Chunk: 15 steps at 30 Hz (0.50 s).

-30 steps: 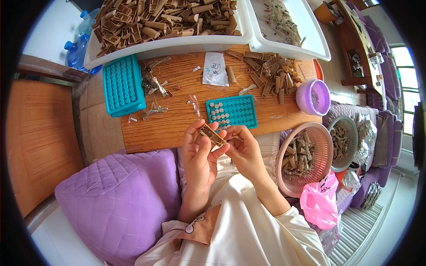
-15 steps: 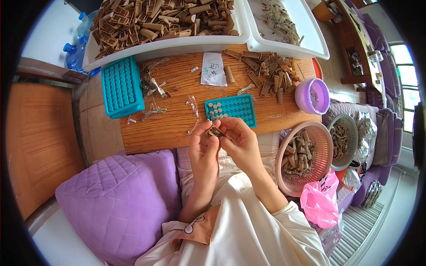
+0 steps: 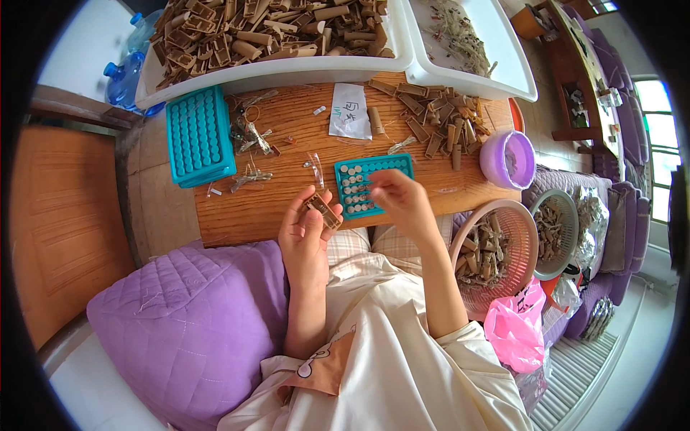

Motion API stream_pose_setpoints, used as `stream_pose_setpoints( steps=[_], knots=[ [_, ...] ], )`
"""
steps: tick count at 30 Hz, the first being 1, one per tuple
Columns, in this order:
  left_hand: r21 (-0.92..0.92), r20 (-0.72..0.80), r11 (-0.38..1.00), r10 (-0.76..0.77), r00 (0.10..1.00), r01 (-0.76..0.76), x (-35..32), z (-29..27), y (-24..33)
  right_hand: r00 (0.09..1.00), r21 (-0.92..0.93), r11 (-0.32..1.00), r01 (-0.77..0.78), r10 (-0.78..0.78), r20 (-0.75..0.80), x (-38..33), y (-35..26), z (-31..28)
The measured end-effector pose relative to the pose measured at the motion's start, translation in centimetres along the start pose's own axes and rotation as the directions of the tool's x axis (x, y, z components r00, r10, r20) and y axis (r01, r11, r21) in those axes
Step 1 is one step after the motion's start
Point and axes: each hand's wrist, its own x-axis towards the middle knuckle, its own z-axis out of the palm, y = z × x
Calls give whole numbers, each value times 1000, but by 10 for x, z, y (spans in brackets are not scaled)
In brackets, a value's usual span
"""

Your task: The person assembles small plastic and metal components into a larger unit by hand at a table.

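My left hand [image 3: 302,241] grips a small brown plastic battery housing [image 3: 325,213], its open compartment side turned up. Over the right part of a teal tray [image 3: 392,162] is my right hand [image 3: 407,206], thumb and fingertips drawn together; anything between them is too small to make out. Rows of round silver button cells [image 3: 352,189] fill the tray's left side, and part of its right side lies hidden behind my right hand.
Stacked teal trays [image 3: 195,136] stand at the table's left, near bundled wire lights [image 3: 251,136]. Loose brown housings [image 3: 449,122] lie at right by a purple bowl [image 3: 492,161]. A white bin [image 3: 287,80] of housings spans the back. Baskets [image 3: 528,237] sit at right.
My right hand has left the housing and moved right and up over the teal tray. My left hand has shifted left and slightly down, keeping the housing. More button cells now show.
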Motion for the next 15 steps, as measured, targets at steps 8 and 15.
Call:
stream_pose_setpoints(
  steps=[8,15],
  knots=[
    [28,44,993,-115,992,114,3,-2,0,928,-572,807,148,-313,-201,-13,29,10],
    [40,98,986,-165,982,161,2,0,1,864,-726,654,212,-472,-173,2,28,14]
  ],
)
